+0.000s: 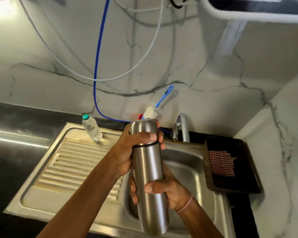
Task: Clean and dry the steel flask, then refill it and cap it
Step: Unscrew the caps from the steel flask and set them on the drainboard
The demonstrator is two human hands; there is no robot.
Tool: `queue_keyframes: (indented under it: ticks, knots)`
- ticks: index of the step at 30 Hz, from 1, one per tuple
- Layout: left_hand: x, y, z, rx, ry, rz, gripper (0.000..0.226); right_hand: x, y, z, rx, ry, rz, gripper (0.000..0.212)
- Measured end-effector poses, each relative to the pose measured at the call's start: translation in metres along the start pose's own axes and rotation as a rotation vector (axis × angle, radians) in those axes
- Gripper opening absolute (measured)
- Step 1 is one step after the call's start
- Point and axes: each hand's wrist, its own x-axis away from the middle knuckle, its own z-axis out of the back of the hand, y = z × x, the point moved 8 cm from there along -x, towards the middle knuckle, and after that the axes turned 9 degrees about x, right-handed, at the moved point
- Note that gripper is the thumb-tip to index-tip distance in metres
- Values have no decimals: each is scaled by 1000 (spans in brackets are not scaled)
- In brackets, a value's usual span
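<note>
Steel flask: held it nearly upright above the sink, cap on. Gripped the cap with the left hand, fingers curled round it just over the black ring. Clasped the lower body with the right hand, thumb across the front. Noted a plastic water bottle standing on the sink's drainboard, a tap and a blue-handled brush behind the sink, and a dark tray with a red checked cloth right of the sink.
</note>
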Motion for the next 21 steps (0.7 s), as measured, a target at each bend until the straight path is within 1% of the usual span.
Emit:
queue_keyframes:
  ticks: [6,14,15,17,19,20,21]
  knots:
    - [18,-5,-31,25,-4,-11,40,30,-21,-11,106,59,63,45]
    - [31,2,-51,-27,-21,-59,39,49,-30,-22,204,130,100,37]
    - [31,3,-51,-27,-19,-56,38,50,-30,-22,221,156,101,37]
    - [32,4,-53,-29,-17,-43,37,51,-29,-20,254,229,98,44]
    - [32,8,-51,-70,27,-66,35,51,-31,-13,366,347,130,51]
    - [32,12,-46,-133,103,-112,34,50,-35,-7,495,445,155,52]
    - [32,16,-38,-216,218,-169,32,48,-38,0,639,545,176,56]
